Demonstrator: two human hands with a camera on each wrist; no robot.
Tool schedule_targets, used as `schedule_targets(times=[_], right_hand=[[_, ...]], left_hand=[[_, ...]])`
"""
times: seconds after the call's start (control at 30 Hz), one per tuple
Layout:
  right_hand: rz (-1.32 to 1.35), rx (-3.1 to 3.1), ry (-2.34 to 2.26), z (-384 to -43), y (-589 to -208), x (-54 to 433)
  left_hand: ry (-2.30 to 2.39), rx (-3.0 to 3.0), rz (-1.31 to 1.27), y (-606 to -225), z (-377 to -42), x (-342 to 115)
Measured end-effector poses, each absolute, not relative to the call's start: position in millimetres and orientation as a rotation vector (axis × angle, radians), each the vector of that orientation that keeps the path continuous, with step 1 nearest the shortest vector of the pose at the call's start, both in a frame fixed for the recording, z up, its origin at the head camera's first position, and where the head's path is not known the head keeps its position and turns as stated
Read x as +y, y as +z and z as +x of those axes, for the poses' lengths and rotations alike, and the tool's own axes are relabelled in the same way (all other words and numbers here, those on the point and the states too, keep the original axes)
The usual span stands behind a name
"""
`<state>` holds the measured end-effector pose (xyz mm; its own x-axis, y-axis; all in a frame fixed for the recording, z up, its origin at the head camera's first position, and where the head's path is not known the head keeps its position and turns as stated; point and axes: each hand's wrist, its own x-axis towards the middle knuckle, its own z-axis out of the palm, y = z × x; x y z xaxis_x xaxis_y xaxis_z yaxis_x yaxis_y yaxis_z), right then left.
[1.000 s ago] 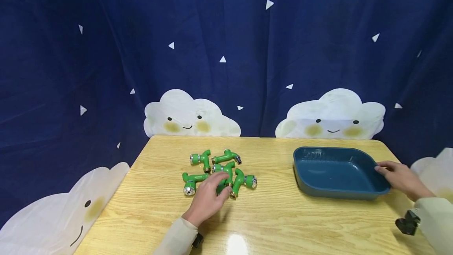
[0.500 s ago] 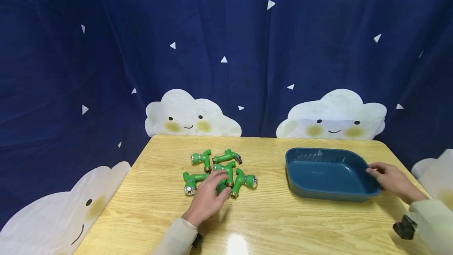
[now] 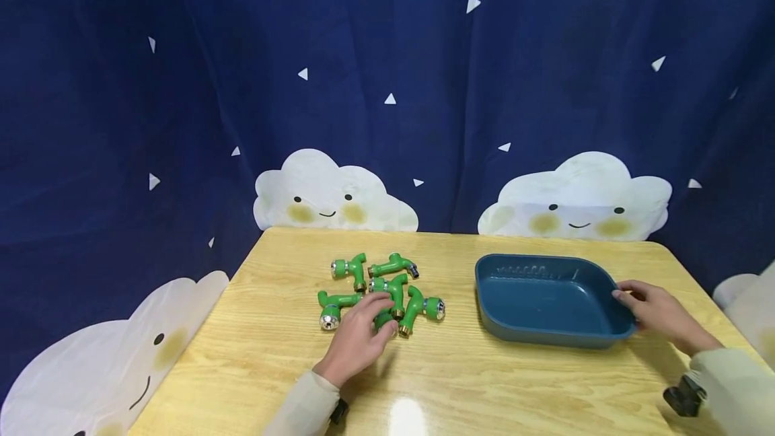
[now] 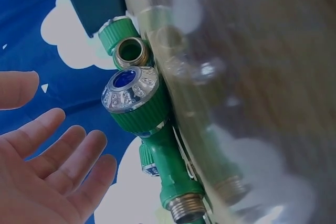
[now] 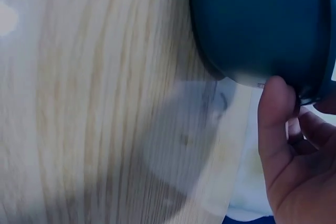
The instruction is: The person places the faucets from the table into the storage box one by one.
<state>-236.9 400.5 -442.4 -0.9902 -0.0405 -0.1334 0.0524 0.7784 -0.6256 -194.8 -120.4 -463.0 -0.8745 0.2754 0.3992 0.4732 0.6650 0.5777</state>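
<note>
Several green taps with ribbed knobs and brass-coloured threaded ends lie in a loose group left of centre, among them an upper left tap [image 3: 357,273] and a right-hand tap [image 3: 414,308]. Over the near side of the group is my left hand [image 3: 353,343], hiding part of one tap. In the left wrist view its fingers are loosely extended, apart from a tap [image 4: 170,163] with a chrome, blue-centred cap. My right hand [image 3: 658,313] holds the right end of a dark blue basin [image 3: 547,337], thumb [image 5: 275,106] against its outer wall and fingers at the rim.
The wooden table [image 3: 460,382] carries both the taps and the basin, with bare wood between them. A dark blue curtain [image 3: 363,32] with white clouds hangs behind the table and along its sides.
My right hand has slid the basin leftward across the table, nearer to the taps. My left hand stays over the taps, which lie as before; the head view has shifted slightly.
</note>
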Motion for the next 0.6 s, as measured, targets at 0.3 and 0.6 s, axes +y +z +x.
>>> schedule_targets(times=[0.3,0.6], right_hand=[[-0.026,2.788,-1.06,-232.8,-442.2,377.2],[-0.026,2.708,-1.142,-234.0,-441.1,361.2]], left_hand=[[-1.025,-2.612,-0.611,-461.1,-194.3,-120.8],[-1.013,-2.603,-0.623,-460.1,-195.3,-122.2]])
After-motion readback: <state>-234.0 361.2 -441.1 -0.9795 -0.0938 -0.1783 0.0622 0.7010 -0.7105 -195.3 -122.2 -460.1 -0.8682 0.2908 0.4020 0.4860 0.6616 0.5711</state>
